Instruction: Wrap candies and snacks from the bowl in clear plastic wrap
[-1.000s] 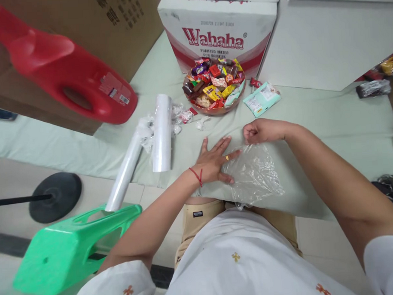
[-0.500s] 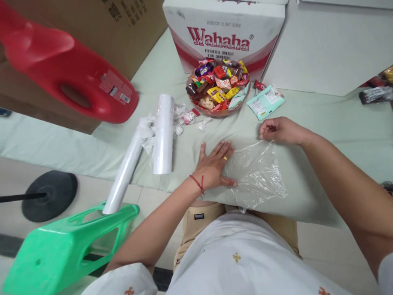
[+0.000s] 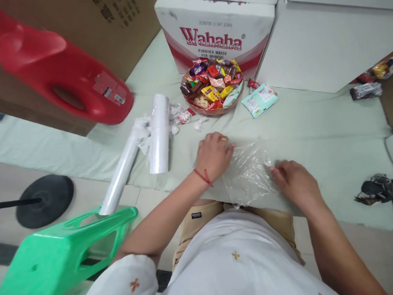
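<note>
Bare hands work at thin, clear plastic film (image 3: pixel 249 175), wrinkled, glossy and roughly square, spread at the near edge of a bench (image 3: pixel 328 134) draped in soft, pale-green cloth. The left hand (image 3: pixel 215 153), fingers bent, rests at the film's left edge; the right hand (image 3: pixel 292 183) curls at its right edge, thumb and forefinger close together. Whether either pinches the film cannot be told. To the left lie two smooth white rolls (image 3: pixel 159 133), cylindrical, beside crumpled clear plastic (image 3: pixel 145 144). Beyond, a round, amber-tinted translucent bowl (image 3: pixel 211 112) brims with foil- and plastic-wrapped sweets (image 3: pixel 213 84), a flat mint-green packet (image 3: pixel 259 100) just to its right. Behind stands a white-and-red cardboard Wahaha carton (image 3: pixel 211 24); far left, a glossy red plastic jug (image 3: pixel 109 109).
</note>
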Tool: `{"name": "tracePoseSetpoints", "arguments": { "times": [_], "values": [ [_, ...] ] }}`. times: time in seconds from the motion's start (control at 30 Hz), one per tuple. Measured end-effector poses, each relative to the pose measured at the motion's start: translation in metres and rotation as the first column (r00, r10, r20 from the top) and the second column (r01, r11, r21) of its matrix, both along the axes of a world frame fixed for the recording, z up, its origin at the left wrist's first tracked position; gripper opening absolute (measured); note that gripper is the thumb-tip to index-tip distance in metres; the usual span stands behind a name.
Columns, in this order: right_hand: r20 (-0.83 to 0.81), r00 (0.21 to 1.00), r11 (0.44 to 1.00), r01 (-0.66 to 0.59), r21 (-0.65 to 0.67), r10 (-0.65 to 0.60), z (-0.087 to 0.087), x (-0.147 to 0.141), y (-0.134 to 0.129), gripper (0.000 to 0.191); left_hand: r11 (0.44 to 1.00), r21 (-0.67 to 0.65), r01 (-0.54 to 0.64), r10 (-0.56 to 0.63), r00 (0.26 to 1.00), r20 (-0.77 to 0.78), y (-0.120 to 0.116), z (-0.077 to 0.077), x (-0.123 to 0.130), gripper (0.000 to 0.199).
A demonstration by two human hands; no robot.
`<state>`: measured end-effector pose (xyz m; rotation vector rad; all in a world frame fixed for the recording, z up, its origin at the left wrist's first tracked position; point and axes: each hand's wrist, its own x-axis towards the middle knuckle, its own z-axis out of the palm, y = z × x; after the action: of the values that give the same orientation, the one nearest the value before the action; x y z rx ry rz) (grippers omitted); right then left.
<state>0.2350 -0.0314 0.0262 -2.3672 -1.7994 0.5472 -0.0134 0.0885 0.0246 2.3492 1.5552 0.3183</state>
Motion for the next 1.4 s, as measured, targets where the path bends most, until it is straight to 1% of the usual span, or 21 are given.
{"name": "tracePoseSetpoints", "arguments": {
  "times": [0.1,0.2,0.27,0.3,0.37,0.43,0.5,0.57,0.6,0.63,0.67,0.73,0.77,0.8,0.83,0.9,0.97,1.0,1.07,1.17,1.4],
  "values": [
    [-0.115,0.993,0.999,-0.03,0.041,0.035,-0.014,-0.009,-0.018,0.03,0.991,0.007,0.134,-0.133,0.987,-0.087,-0.002,-0.011,0.027,0.03],
    [-0.328,0.944,0.993,0.072,0.097,-0.037,-0.019,-0.007,-0.023,0.024,0.98,-0.039,0.193,-0.195,0.98,-0.039,-0.003,-0.024,0.034,0.021],
    [-0.474,0.869,0.982,0.184,0.044,-0.142,-0.018,-0.004,-0.023,0.025,0.988,-0.051,0.146,-0.145,0.989,0.027,-0.003,-0.027,0.029,0.022],
    [-0.553,0.812,0.974,0.227,0.001,-0.189,-0.017,-0.003,-0.022,0.026,0.993,-0.063,0.104,-0.101,0.993,0.054,-0.004,-0.027,0.026,0.024],
    [-0.688,0.681,0.96,0.269,-0.082,-0.25,-0.017,-0.001,-0.017,0.03,0.993,-0.117,0.017,-0.009,0.998,0.069,-0.004,-0.025,0.018,0.028],
    [-0.757,0.59,0.95,0.283,-0.13,-0.279,-0.018,0.001,-0.008,0.036,0.984,-0.175,-0.046,0.056,0.997,0.054,-0.005,-0.022,0.009,0.028],
    [-0.771,0.559,0.939,0.314,-0.142,-0.304,-0.022,0.005,0.005,0.04,0.979,-0.191,-0.067,0.079,0.995,0.058,-0.006,-0.022,0.002,0.026],
    [-0.777,0.544,0.925,0.359,-0.126,-0.317,-0.025,0.012,0.019,0.042,0.981,-0.187,-0.051,0.074,0.991,0.114,-0.005,-0.024,-0.005,0.022],
    [-0.776,0.546,0.918,0.384,-0.104,-0.316,-0.026,0.015,0.026,0.041,0.981,-0.191,-0.04,0.071,0.985,0.157,-0.004,-0.026,-0.007,0.019],
    [-0.758,0.576,0.91,0.41,-0.056,-0.306,-0.026,0.018,0.031,0.04,0.979,-0.202,-0.034,0.076,0.976,0.204,-0.002,-0.028,-0.009,0.017],
    [-0.712,0.641,0.9,0.435,0.03,-0.286,-0.024,0.019,0.033,0.037,0.976,-0.217,-0.036,0.089,0.965,0.245,-0.001,-0.03,-0.011,0.015],
    [-0.521,0.825,0.856,0.419,0.303,-0.22,-0.018,0.013,0.03,0.03,0.967,-0.248,-0.059,0.133,0.947,0.293,0.003,-0.034,-0.012,0.013],
    [-0.394,0.904,0.825,0.347,0.445,-0.167,-0.014,0.006,0.025,0.026,0.963,-0.258,-0.078,0.157,0.941,0.298,0.005,-0.035,-0.012,0.014],
    [-0.27,0.958,0.797,0.235,0.556,-0.094,-0.011,-0.004,0.017,0.022,0.96,-0.264,-0.098,0.178,0.938,0.297,0.006,-0.035,-0.01,0.015],
    [-0.172,0.985,0.778,0.105,0.619,0.005,-0.01,-0.016,0.009,0.02,0.957,-0.265,-0.117,0.196,0.935,0.296,0.006,-0.036,-0.009,0.016],
    [-0.049,0.971,0.766,-0.152,0.624,0.233,-0.012,-0.042,-0.007,0.025,0.954,-0.262,-0.145,0.225,0.925,0.308,0.006,-0.035,-0.005,0.016],
    [0.042,0.942,0.778,-0.3,0.551,0.334,-0.022,-0.063,-0.017,0.033,0.951,-0.26,-0.166,0.249,0.911,0.328,0.005,-0.035,-0.003,0.013],
    [0.078,0.934,0.792,-0.339,0.507,0.35,-0.028,-0.069,-0.019,0.03,0.949,-0.263,-0.173,0.259,0.904,0.341,0.005,-0.034,-0.003,0.01],
    [0.115,0.927,0.816,-0.369,0.444,0.357,-0.039,-0.073,-0.018,0.016,0.944,-0.275,-0.183,0.279,0.887,0.368,0.005,-0.034,-0.005,0.006],
    [0.074,0.922,0.812,-0.372,0.449,0.381,-0.047,-0.064,-0.015,0.021,0.937,-0.279,-0.212,0.314,0.861,0.399,0.007,-0.036,-0.011,0.011],
    [-0.033,0.888,0.782,-0.385,0.491,0.459,-0.041,-0.044,-0.029,0.028,0.93,-0.159,-0.332,0.366,0.876,0.313,0.003,-0.041,-0.019,0.029]
  ]
}}
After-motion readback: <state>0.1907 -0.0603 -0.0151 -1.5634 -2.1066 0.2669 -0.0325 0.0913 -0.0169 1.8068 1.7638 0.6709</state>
